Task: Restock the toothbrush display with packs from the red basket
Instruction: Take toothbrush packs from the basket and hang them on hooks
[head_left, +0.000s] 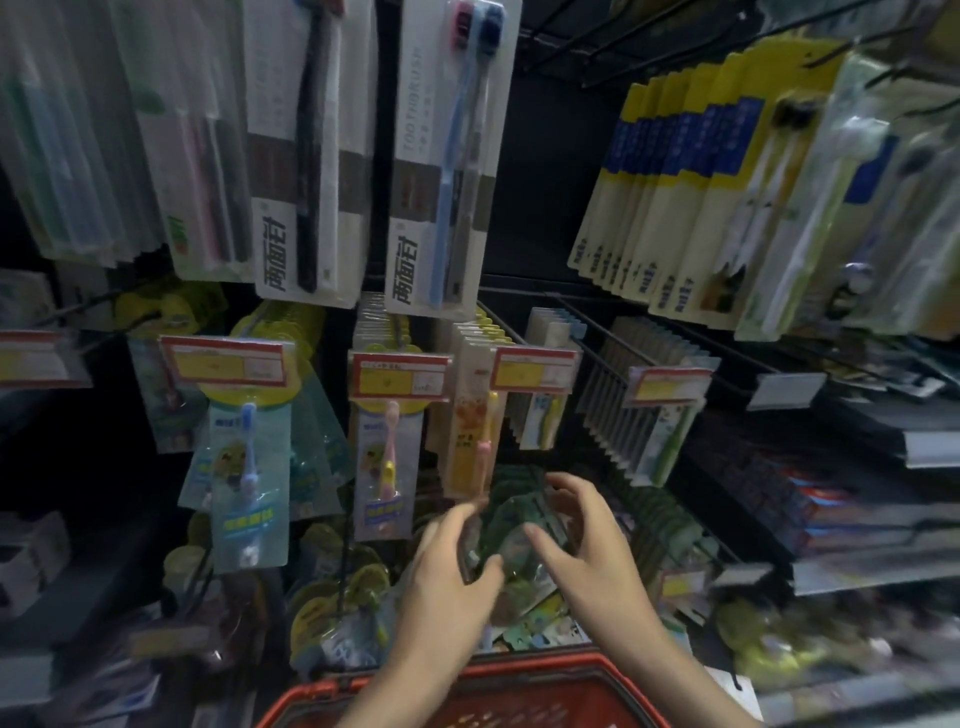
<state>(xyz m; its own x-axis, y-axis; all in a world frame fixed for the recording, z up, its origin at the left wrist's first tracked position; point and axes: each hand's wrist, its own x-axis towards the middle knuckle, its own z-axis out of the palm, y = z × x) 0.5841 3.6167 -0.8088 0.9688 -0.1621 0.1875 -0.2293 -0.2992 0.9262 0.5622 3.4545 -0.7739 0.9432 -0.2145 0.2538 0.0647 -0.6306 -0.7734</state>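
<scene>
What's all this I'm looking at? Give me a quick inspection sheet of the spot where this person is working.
Surface: no table; dark display wall with hooks.
Job's things: red basket at bottom edge; green pack held up before the hooks; toothbrush packs hanging in rows.
Clutter: loose packs heaped behind the basket.
Hands: left hand grips the green pack; right hand touches it, grip unclear.
Cables: nothing seen.
Surroundings: price tags; boxed goods on shelves at right.
</scene>
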